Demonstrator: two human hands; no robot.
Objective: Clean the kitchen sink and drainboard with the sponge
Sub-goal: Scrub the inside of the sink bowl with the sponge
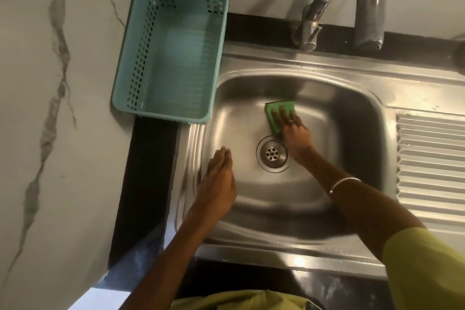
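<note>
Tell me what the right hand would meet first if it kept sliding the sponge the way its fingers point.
Probably the far wall of the sink. The right hand presses the sponge flat on the basin floor, fingers pointing up-left toward the back. Nothing lies between, though depth is hard to judge.

1 head-worn wide view, steeply down and close over the sink [372,98], faucet [312,30] side ahead.

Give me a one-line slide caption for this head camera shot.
Right hand presses a green sponge on the steel sink floor beside the drain; left hand rests open at its left edge.
</note>
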